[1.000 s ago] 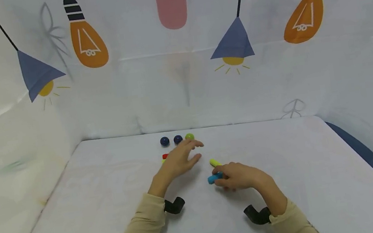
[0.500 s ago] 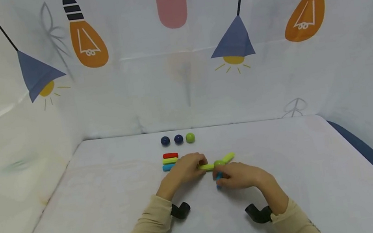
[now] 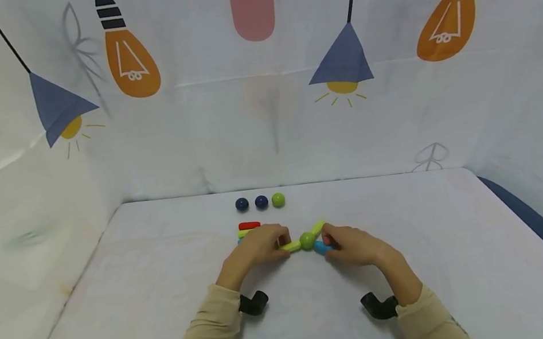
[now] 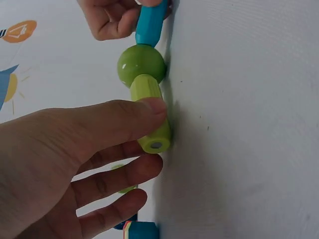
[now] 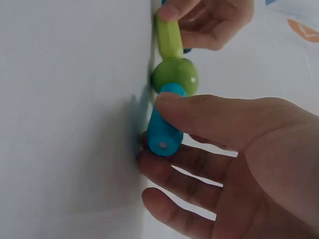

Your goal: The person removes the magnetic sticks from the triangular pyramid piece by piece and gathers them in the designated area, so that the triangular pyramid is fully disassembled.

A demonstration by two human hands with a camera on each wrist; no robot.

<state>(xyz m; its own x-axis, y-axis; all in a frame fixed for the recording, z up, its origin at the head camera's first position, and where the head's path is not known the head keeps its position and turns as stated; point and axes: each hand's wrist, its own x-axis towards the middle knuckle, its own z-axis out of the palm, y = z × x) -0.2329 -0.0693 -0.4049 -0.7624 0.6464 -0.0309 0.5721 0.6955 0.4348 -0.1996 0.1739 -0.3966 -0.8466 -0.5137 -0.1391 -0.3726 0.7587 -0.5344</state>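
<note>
A green ball (image 3: 307, 240) joins three toy building rods in the middle of the table. My left hand (image 3: 260, 245) pinches the yellow-green rod (image 4: 158, 132) on the ball's left, thumb on top. My right hand (image 3: 357, 244) holds the blue rod (image 5: 165, 130) on the lower right between thumb and fingers. Both of these rods show a small grey disc in the end facing the wrist camera. Another yellow-green rod (image 3: 318, 227) slants up and right from the ball, its far end beside my right fingers.
Two dark blue balls (image 3: 261, 202) and a loose green ball (image 3: 278, 200) stand in a row near the back edge of the white table (image 3: 165, 300). Beneath them lie a red rod (image 3: 249, 225), a yellow-green rod (image 3: 244, 233) and a partly hidden blue one.
My left hand has come down from its raised position and taken the left yellow-green rod. The blue rod has swung from pointing toward me to the right, and the joined piece has shifted slightly left.
</note>
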